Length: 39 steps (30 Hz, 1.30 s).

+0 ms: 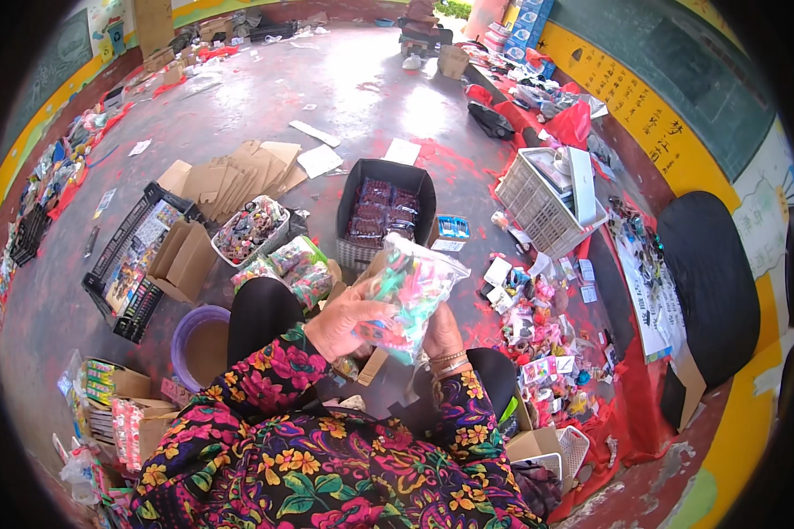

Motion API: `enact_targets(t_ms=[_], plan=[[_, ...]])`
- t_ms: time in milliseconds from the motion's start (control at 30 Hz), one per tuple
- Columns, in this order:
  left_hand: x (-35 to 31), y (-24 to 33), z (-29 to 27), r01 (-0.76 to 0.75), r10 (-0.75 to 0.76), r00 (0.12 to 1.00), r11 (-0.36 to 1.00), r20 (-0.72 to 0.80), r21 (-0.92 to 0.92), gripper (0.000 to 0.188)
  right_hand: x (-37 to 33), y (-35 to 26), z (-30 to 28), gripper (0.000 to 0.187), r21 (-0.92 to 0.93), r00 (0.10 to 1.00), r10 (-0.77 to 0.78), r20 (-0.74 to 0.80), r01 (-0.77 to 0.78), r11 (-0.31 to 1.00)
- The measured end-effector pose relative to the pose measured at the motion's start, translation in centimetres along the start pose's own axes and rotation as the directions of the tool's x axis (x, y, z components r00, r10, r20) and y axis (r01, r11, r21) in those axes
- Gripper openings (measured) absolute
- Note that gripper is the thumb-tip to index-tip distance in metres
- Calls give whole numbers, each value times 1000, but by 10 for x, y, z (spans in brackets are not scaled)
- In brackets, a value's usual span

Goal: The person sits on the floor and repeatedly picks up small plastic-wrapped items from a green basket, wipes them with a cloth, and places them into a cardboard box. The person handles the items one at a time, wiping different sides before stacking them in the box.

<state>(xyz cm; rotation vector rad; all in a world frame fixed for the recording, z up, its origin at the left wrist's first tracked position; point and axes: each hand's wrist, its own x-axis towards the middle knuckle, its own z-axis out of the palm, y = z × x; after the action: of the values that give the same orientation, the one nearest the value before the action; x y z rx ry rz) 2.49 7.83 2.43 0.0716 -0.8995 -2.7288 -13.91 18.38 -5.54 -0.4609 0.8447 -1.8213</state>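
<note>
Between my hands, in front of my lap, is a clear plastic bag (417,286) full of small pink, green and white items, too small to name. My left hand (348,319) grips its left side, thumb across the front. From the right, my right hand (443,333) holds the lower edge; its fingers are partly hidden behind the bag. Beyond the bag stands a dark-lined basket (353,254) holding several packs of dark brown items. Left of it lie green-and-clear plastic bags (307,269) with colourful contents.
A white basket of small trinkets (251,227), an open cardboard box (185,260), a black crate (132,326) and a purple basin (181,348) stand left. Right are a tall white basket (543,198), loose small goods (547,326) and a black chair (710,282). Flattened cardboard (243,176) lies ahead.
</note>
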Motion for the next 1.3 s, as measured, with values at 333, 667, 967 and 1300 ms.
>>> enact_targets(t_ms=[333,667,967,1300], plan=[[3,28,20,118,-139,988,964,74,237,56,4,8,-6,43,-148,997,-47,-66,37,988],[19,-54,29,340,-487,857,779,167,527,54,-11,-2,6,49,-143,999,-23,46,29,989],[-2,-20,25,443,-470,865,879,173,175,63,1,-33,18,63,-451,925,-325,199,381,807],[-9,24,-32,67,-38,992,964,-119,255,67,-2,-54,25,16,-738,861,-304,408,507,445]])
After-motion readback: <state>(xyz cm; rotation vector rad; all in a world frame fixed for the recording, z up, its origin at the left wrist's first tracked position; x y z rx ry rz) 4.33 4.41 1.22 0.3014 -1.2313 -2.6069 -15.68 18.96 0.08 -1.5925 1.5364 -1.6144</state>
